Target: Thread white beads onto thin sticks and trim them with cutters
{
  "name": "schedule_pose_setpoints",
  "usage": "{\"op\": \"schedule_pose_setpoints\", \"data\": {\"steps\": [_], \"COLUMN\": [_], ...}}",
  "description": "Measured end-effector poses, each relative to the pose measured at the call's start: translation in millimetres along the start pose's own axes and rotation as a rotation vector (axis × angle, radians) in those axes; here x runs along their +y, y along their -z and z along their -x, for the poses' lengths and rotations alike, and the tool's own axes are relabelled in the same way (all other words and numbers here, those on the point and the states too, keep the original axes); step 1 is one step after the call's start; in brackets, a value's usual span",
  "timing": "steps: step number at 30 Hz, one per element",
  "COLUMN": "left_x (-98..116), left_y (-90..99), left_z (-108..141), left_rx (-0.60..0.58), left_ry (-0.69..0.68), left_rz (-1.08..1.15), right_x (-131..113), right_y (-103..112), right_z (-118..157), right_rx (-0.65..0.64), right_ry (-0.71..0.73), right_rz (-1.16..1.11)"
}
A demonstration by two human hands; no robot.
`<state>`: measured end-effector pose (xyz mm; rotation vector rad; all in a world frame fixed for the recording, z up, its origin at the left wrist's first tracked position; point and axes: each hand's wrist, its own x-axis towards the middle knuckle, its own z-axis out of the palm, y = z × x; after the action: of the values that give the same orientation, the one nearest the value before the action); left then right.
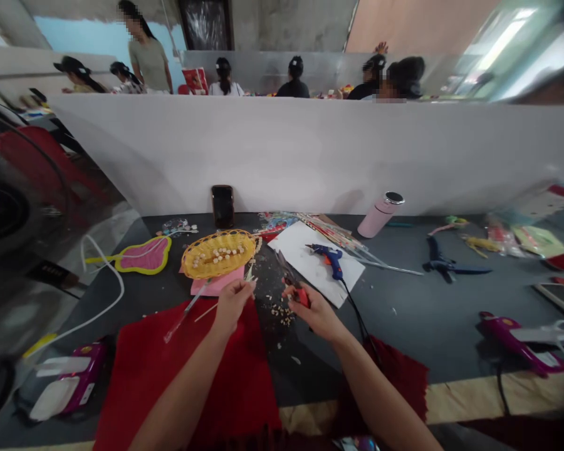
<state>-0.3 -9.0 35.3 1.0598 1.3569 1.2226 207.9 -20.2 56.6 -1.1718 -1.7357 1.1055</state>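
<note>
My left hand (234, 305) is closed in a pinch over the red cloth, at the near edge of the yellow basket. Its fingertips hold a thin pale stick (205, 313); one end shows left of the hand, and pale strands poke out past the fingers. My right hand (316, 311) is wrapped around red-handled shears (289, 274), whose dark blades point away and to the left. Small beige bits (282, 313) lie scattered on the dark table between my hands. The yellow woven basket (202, 270) holds several small pale pieces.
A blue glue gun (329, 258) lies on white paper (301, 244), its cord trailing toward me. Behind stand a phone (222, 207), a pink bottle (380, 216) and a white partition (282, 156). Purple devices (82, 376) sit at both sides. Other people are beyond the partition.
</note>
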Motion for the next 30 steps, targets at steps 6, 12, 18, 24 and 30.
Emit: {"op": "schedule_pose_setpoints", "data": {"steps": [6,12,18,24,30], "left_x": [30,32,18,15,17], "left_y": [-1.7,-10.7,-12.4,-12.8,-11.4], "left_z": [-6,-7,-10,-7,-4], "left_rx": [0.052,0.065,0.043,0.03,0.017], "left_ry": [-0.084,-0.106,-0.161,-0.23,-0.247], "left_rz": [0.009,-0.03,-0.092,-0.2,-0.265], "right_x": [14,15,13,12,11], "right_y": [-13,-15,-15,-19,-21], "right_z": [-3,2,4,7,8], "right_rx": [-0.029,0.006,-0.003,0.007,-0.022], "right_ry": [0.214,0.259,0.236,0.242,0.235], "right_rz": [0.498,0.745,0.806,0.788,0.776]}}
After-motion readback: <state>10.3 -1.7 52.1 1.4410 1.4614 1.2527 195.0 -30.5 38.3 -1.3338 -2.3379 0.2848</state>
